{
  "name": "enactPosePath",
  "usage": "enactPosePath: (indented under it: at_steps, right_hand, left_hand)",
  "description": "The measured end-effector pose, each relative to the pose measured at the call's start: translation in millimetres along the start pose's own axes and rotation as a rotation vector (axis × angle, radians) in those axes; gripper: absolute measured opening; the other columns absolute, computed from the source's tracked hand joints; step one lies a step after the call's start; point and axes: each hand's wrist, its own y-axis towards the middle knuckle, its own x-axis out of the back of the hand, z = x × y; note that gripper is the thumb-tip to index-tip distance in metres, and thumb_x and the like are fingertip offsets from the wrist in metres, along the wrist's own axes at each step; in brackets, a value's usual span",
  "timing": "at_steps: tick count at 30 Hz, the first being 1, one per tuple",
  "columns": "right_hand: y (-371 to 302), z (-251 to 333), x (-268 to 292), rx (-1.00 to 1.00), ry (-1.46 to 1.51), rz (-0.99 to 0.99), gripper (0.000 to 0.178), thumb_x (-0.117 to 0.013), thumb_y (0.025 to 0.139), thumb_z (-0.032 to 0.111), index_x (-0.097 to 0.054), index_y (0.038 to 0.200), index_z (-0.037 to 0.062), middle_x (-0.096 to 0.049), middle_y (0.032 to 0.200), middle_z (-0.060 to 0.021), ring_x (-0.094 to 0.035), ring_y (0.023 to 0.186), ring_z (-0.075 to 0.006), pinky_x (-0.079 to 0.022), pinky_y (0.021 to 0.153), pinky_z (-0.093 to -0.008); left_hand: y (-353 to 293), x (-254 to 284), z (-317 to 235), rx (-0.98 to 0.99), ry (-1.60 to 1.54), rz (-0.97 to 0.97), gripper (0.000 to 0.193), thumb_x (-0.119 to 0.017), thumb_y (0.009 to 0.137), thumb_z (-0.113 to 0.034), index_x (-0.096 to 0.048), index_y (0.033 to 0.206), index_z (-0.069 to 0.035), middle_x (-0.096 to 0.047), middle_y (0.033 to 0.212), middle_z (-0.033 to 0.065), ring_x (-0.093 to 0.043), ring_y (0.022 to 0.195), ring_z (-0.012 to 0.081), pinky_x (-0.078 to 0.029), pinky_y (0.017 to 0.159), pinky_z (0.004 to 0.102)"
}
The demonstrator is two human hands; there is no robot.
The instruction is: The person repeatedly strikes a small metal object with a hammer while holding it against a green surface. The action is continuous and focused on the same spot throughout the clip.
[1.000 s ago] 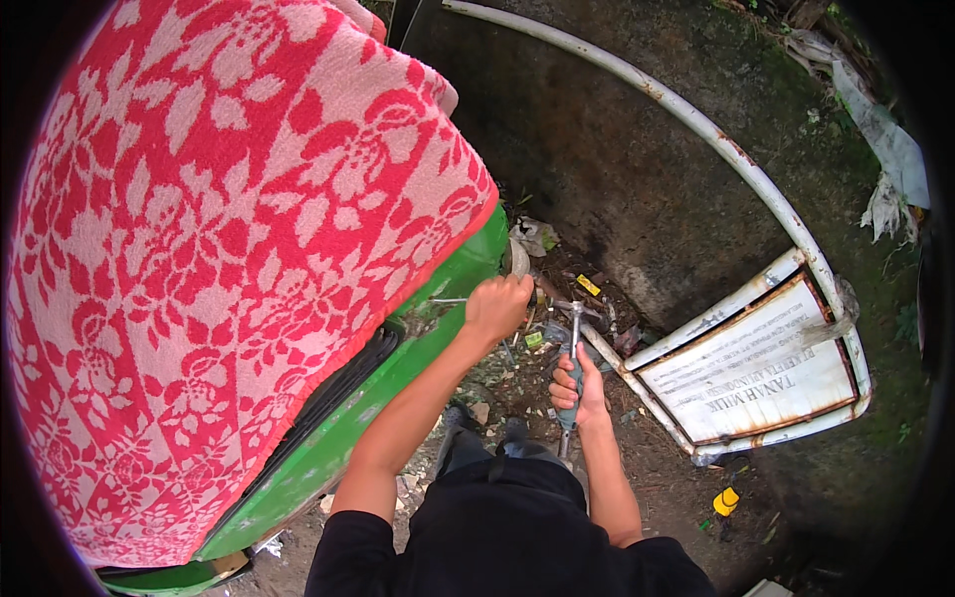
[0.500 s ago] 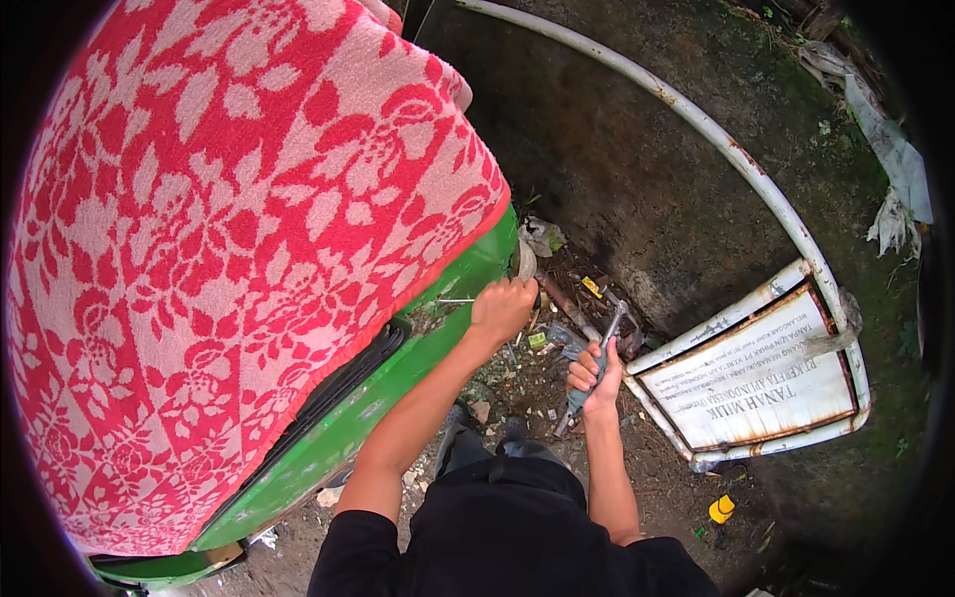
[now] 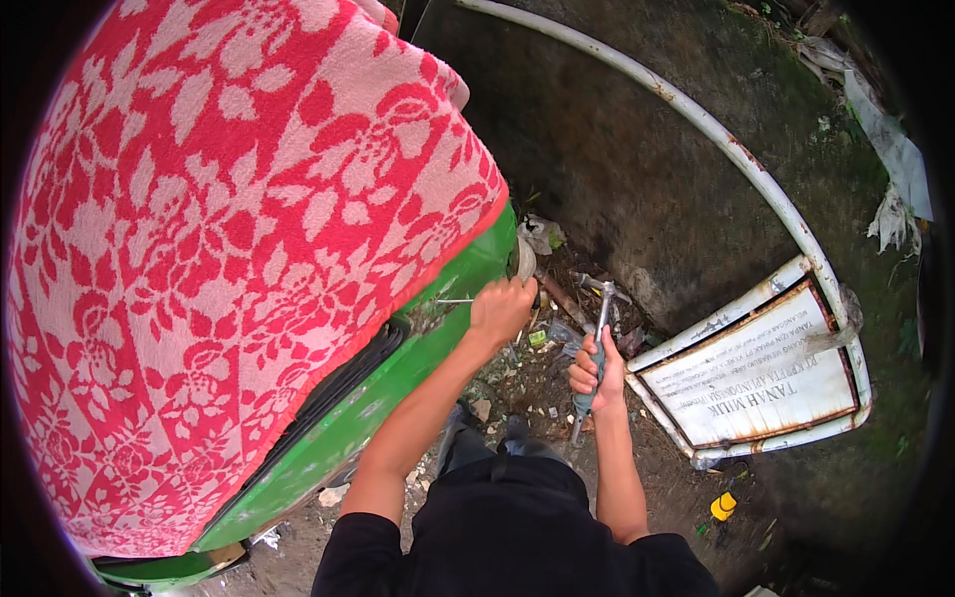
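Observation:
My left hand (image 3: 502, 310) is closed round a screwdriver, its handle mostly hidden in the fist. The thin metal shaft (image 3: 456, 300) points left, its tip at the scraped surface of a green vehicle-like body panel (image 3: 477, 257). To the right, my right hand (image 3: 600, 373) grips a slim hammer (image 3: 604, 320) by its grey-green handle. The hammer's small metal head is up, apart from the screwdriver, and a bare metal end sticks out below the hand. A red and pink flowered cloth (image 3: 259, 229) covers most of the green body.
A rusty white pipe frame (image 3: 711, 129) with a white sign panel (image 3: 761, 373) lies at the right. Rubble and litter cover the ground between it and the green body. A yellow object (image 3: 723, 505) lies at lower right. A dark mossy concrete surface (image 3: 577, 129) is behind.
The hammer has turned more upright, its head shifting up and left, with my right hand moving slightly. My left hand and the screwdriver stay in place.

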Motion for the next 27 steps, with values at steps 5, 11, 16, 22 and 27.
enactPosePath:
  at_steps: [5, 11, 16, 22, 27]
  right_hand:
    - [3.3, 7.1, 9.0, 0.190, 0.165, -0.069, 0.047, -0.043, 0.102, 0.055, -0.044, 0.078, 0.0152, -0.035, 0.053, 0.0031, -0.032, 0.039, -0.0090, -0.028, 0.035, -0.0248]
    - [-1.5, 1.1, -6.7, 0.131, 0.086, -0.051, 0.047, -0.043, 0.102, 0.056, -0.043, 0.078, 0.0149, -0.035, 0.053, 0.0025, -0.032, 0.038, -0.0096, -0.027, 0.034, -0.0244]
    - [-2.0, 6.1, -16.9, 0.131, 0.049, -0.016, 0.048, -0.043, 0.102, 0.056, -0.043, 0.078, 0.0148, -0.035, 0.052, 0.0022, -0.032, 0.037, -0.0097, -0.027, 0.033, -0.0244]
    - [-9.5, 4.9, -22.7, 0.117, 0.019, -0.012, 0.048, -0.039, 0.103, 0.056, -0.043, 0.079, 0.0148, -0.035, 0.052, 0.0020, -0.032, 0.037, -0.0095, -0.027, 0.033, -0.0245]
    - [-17.7, 0.3, -24.1, 0.099, -0.061, -0.052, 0.048, -0.036, 0.104, 0.056, -0.042, 0.080, 0.0151, -0.033, 0.050, 0.0019, -0.030, 0.035, -0.0097, -0.027, 0.031, -0.0249]
  left_hand:
    - [9.2, 10.0, -1.5, 0.027, -0.031, -0.086, 0.009, -0.063, 0.068, -0.007, -0.055, 0.072, -0.009, -0.057, 0.064, 0.0070, -0.062, 0.059, 0.0238, -0.050, 0.053, 0.0362]
    - [19.7, 23.7, -4.0, 0.121, -0.065, -0.117, 0.033, -0.077, 0.062, -0.011, -0.055, 0.086, -0.010, -0.057, 0.077, 0.0057, -0.064, 0.075, 0.0254, -0.052, 0.065, 0.0386]
    - [22.6, 44.5, -3.9, 0.124, -0.202, -0.132, 0.039, -0.081, 0.067, -0.017, -0.058, 0.098, -0.012, -0.055, 0.082, 0.0071, -0.064, 0.082, 0.0278, -0.051, 0.067, 0.0412]
    - [18.9, 55.6, 4.3, 0.118, -0.216, 0.083, 0.042, -0.077, 0.075, -0.025, -0.055, 0.108, -0.013, -0.062, 0.082, 0.0098, -0.067, 0.075, 0.0328, -0.052, 0.062, 0.0464]
    - [22.1, 61.0, 8.6, 0.177, -0.304, 0.054, 0.036, -0.076, 0.073, -0.028, -0.058, 0.097, -0.009, -0.069, 0.075, 0.0133, -0.067, 0.066, 0.0370, -0.052, 0.059, 0.0485]
